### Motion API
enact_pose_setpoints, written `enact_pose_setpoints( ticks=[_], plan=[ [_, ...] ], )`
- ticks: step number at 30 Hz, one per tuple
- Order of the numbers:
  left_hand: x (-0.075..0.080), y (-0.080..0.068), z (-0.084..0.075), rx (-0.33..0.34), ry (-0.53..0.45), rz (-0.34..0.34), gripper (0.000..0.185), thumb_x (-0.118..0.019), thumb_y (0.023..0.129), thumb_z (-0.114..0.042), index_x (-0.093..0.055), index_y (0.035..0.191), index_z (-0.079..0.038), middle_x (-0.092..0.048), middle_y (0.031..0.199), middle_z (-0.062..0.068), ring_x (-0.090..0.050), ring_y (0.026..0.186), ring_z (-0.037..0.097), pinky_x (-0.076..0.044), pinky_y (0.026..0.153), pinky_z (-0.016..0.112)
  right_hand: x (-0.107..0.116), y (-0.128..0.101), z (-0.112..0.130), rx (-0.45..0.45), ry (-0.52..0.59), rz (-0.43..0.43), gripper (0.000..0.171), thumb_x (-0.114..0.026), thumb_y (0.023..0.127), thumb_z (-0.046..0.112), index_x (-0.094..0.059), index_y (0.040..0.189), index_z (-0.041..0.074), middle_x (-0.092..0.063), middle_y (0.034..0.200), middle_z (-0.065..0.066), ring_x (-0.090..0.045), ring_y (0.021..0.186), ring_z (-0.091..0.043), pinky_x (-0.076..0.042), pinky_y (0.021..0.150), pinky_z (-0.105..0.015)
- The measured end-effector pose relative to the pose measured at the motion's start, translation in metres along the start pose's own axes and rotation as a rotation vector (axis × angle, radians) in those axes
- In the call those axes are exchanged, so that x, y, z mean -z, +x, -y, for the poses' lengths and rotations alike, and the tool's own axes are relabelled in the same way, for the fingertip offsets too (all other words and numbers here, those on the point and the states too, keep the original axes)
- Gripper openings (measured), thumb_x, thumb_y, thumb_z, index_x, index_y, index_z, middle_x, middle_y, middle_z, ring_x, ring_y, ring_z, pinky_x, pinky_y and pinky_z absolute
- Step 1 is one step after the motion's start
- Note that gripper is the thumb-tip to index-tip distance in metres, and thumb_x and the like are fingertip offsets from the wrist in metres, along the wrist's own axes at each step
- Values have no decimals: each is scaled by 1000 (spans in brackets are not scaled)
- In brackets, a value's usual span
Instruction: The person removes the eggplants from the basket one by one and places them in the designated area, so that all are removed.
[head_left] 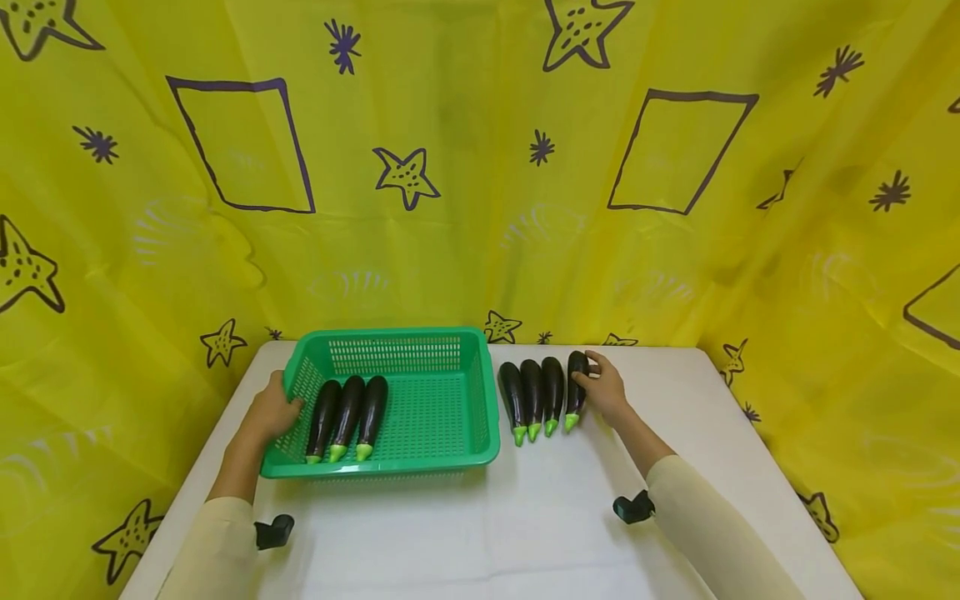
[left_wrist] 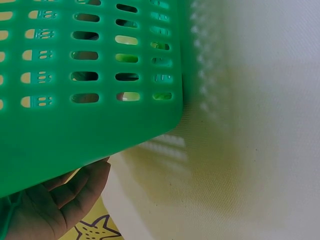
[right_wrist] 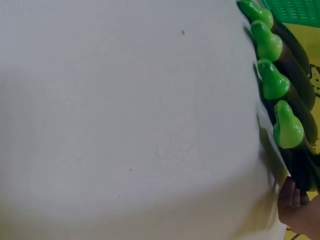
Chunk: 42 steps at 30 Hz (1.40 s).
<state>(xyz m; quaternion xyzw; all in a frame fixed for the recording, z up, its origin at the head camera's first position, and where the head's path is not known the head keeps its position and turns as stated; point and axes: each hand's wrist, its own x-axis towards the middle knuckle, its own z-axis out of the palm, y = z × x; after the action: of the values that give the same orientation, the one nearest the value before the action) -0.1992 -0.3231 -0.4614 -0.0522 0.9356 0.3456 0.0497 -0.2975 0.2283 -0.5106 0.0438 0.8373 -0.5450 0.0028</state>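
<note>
At left, the left hand (head_left: 273, 410) grips a green rectangular plastic basket (head_left: 429, 408) holding three glossy black eggplants (head_left: 348, 417), and, centre-right, the right hand (head_left: 606, 390) pinches the rightmost eggplant (head_left: 574, 395) of four on the white counter (head_left: 555, 517).

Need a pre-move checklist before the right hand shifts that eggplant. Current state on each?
1. Right hand has the rightmost eggplant: ok, pinched near its dark end.
2. Rightmost eggplant separate from the row of three: ok, narrow gap in the head view.
3. Rightmost eggplant off the table: cannot tell.
4. Left hand on the green basket: ok, gripping its left side.
5. Basket sitting flat: cannot tell.
6. Bare floor in basket: ok, right of the three eggplants inside.
</note>
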Motion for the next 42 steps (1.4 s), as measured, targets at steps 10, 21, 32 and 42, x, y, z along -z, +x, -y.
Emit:
enact_pose_setpoints(
  ticks=[10, 21, 32, 42],
  plan=[
    [0, 1, 1, 5, -7, 6, 60, -48, 103, -7, -16, 145, 21, -45, 128, 50, -55, 111, 61, -46, 91, 70, -5, 4, -4, -2, -67, 9, 64, -63, 102, 7, -35, 157, -7, -51, 137, -38, -55, 126, -49, -53, 81, -29],
    [2, 1, 1, 6, -11, 1, 60, -48, 103, -8, -16, 145, 20, -44, 129, 50, -54, 113, 62, -46, 91, 70, -6, 7, -4, -20, -105, 5, 64, -65, 103, 10, -36, 156, -8, -53, 138, -38, -56, 127, -48, -51, 98, -45],
    [0, 1, 2, 7, -19, 9, 61, -48, 102, -7, -16, 146, 20, -43, 130, 51, -53, 114, 63, -45, 92, 71, -7, 4, -3, -33, -136, 8, 63, -64, 103, 12, -36, 155, -9, -54, 136, -38, -58, 122, -47, -51, 96, -44],
    [-1, 2, 3, -5, -9, -1, 58, -48, 102, -7, -18, 143, 20, -45, 128, 49, -54, 112, 62, -46, 91, 70, -7, 1, 0, -28, -128, 19, 63, -63, 103, 12, -36, 155, -11, -53, 136, -39, -56, 123, -49, -50, 99, -48]
  ],
)
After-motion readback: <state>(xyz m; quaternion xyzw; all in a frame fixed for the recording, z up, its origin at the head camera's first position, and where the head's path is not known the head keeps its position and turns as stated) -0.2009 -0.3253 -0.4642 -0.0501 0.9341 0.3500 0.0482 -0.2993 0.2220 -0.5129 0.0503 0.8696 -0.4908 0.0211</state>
